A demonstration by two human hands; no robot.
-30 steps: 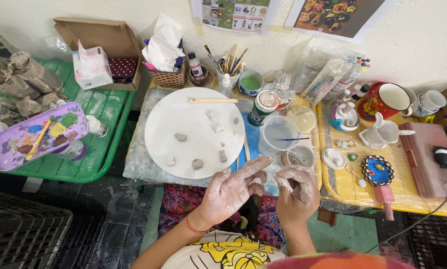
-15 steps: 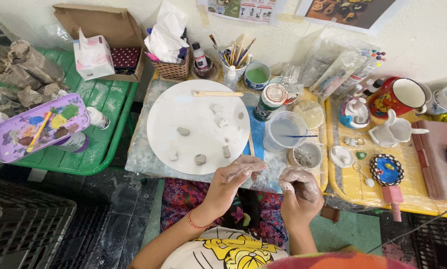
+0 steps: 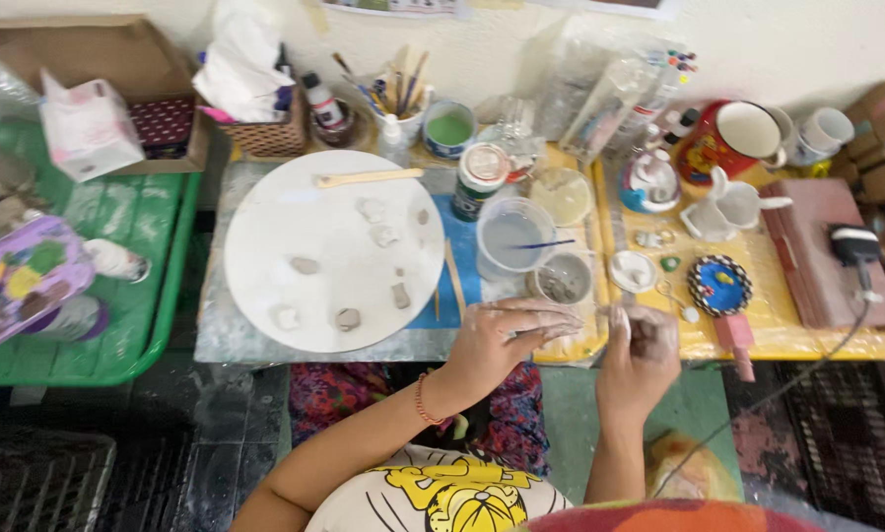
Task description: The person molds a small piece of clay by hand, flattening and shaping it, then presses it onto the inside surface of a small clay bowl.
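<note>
Head view: a second ago the left hand (image 3: 497, 340) lay spread with fingers fanned beside the right; now its fingers are drawn together and flat, palm down at the near table edge (image 3: 393, 345), holding nothing. The right hand (image 3: 640, 345) has lifted a little and curls round a small grey clay lump (image 3: 645, 335), pinched in clay-dusted fingers. So the clay now sits in the right hand alone, off the table. The white round board (image 3: 334, 251) with its clay bits (image 3: 349, 318) lies to the left, unchanged. Far of the hands stand a water tub (image 3: 514, 236) and a small cup (image 3: 564, 281), close. Open room lies near, over the lap; the table's right side is crowded.
</note>
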